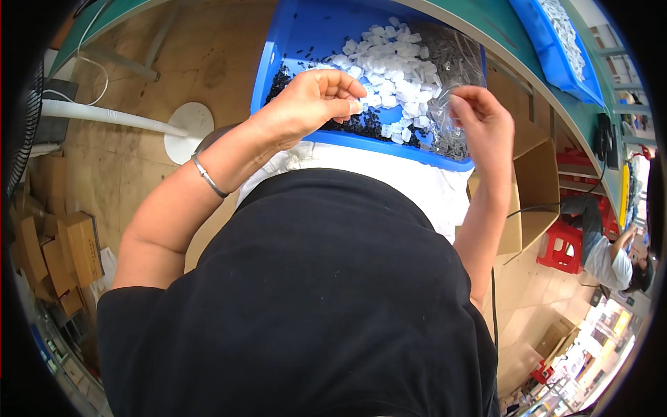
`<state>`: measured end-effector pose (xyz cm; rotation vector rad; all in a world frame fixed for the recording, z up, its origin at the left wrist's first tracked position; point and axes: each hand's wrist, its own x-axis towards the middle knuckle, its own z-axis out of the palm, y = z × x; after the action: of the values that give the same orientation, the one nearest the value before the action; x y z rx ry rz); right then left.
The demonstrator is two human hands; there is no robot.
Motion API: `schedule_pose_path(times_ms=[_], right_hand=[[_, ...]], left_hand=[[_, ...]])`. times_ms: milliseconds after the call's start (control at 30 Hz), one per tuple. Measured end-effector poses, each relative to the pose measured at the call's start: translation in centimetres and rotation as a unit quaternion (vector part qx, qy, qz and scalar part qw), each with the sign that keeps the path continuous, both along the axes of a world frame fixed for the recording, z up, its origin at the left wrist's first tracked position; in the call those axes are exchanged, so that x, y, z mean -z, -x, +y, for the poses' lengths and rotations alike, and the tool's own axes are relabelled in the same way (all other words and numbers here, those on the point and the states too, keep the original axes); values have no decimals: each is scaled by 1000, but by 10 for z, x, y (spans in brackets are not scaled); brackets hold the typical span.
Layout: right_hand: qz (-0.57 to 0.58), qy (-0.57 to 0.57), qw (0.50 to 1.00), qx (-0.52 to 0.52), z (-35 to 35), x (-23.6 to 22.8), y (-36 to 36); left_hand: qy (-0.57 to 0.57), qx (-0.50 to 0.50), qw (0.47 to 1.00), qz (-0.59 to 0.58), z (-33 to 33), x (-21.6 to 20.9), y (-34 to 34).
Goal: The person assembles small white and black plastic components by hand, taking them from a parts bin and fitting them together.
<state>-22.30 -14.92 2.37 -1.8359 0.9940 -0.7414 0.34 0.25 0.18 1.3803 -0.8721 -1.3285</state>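
Observation:
A blue tray lies in front of me, with a white cloth below its near edge. Many translucent white plastic pieces are heaped in its middle. Small black parts are scattered along the left and near sides. Clear plastic film and dark, thin parts cover the right side. Over the tray's left half, my left hand is closed in a pinch beside the white pieces; what it pinches is too small to name. My right hand is closed at the right rim, fingertips by the film, their contents unclear.
A green table edge curves behind the tray, carrying another blue bin of white pieces. Open cardboard boxes stand at the right, near red stools and a seated person. A white round-based stand is at the left.

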Motion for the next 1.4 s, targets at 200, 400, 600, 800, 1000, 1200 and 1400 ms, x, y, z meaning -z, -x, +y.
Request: schedule_pose_path(times_ms=[200,400,600,800,1000,1200,1400], right_hand=[[333,215,917,49,-15,19,21],[391,299,870,29,-11,32,16],[388,316,866,4,-12,35,18],[421,294,858,-3,-15,37,16],[416,307,856,-16,-16,42,15],[417,307,855,-17,-14,37,14],[321,304,897,1,-17,31,19]], left_hand=[[-34,21,999,25,-1,0,2],[-34,27,999,29,1,0,3],[-10,14,1000,10,0,-5,4],[-25,5,999,48,2,-2,1],[-26,-16,999,40,1,-2,2],[-35,-46,998,3,1,2,3],[-49,-41,996,58,2,2,2]])
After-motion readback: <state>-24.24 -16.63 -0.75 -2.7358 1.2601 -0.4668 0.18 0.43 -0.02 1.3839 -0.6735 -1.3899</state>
